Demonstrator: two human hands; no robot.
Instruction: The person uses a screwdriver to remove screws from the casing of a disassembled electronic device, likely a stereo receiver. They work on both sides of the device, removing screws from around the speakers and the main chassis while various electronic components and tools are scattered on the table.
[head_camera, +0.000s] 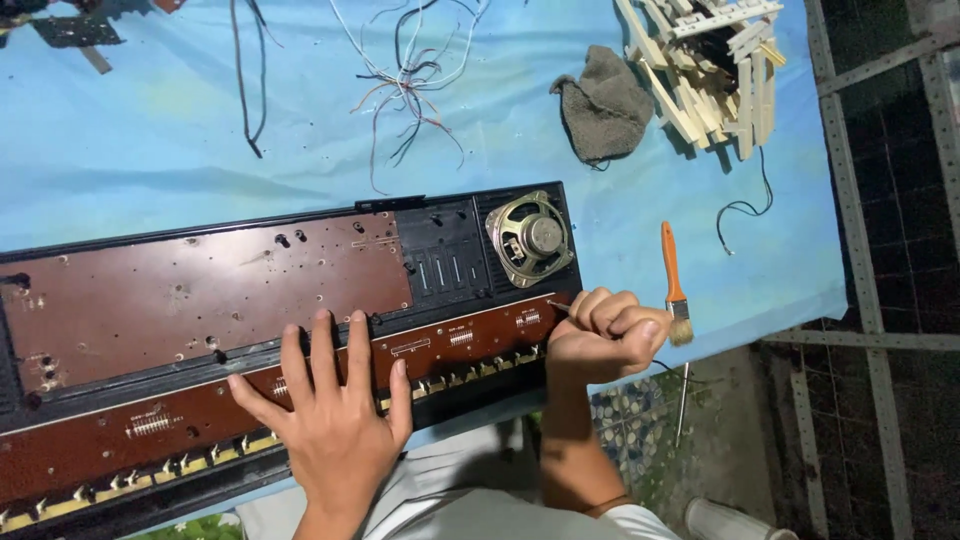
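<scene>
Keyboard chassis (200, 300) under left hand (335, 415); right hand (600, 335) at its right end.

**Brown boards on a blue table**

The table (150, 150) wears a plain sky-blue cover. The opened keyboard case (300, 215) is black, and its two circuit boards (200, 295) are reddish brown, speckled with small holes and pale solder rows. The speaker (530, 238) is grey metal with a yellowish rim. The brush (672, 280) has an orange handle and pale bristles. The cloth (605, 105) is grey. The stacked keys (710, 75) are cream. The loose wires (410, 75) are white, black and red.
</scene>
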